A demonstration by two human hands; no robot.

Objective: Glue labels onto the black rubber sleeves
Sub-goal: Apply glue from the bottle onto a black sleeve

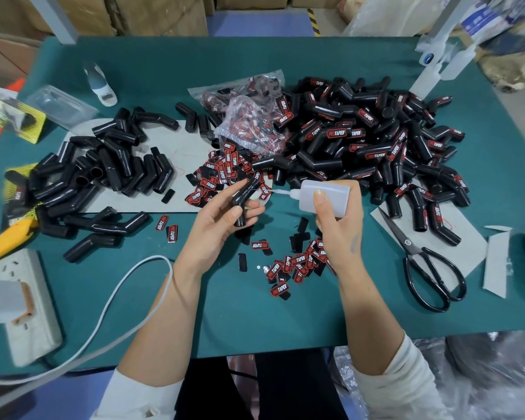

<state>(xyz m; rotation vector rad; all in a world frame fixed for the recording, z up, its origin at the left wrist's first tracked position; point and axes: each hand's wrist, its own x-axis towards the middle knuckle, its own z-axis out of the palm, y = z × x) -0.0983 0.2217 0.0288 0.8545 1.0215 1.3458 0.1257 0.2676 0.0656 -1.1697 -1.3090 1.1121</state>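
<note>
Black rubber sleeves: labelled pile (376,140) far right outnumbers bare pile (103,174) left.
Left hand (222,219) grasps a bare sleeve (243,198); right hand (338,219) clasps the glue bottle (325,194), nozzle near it.

Both forearms are bare up to cream-white sleeves (406,377) pushed back near the elbows, the right hand (340,219) carries a faint dark smudge below the thumb, and dark trousers (255,389) show beneath.
</note>
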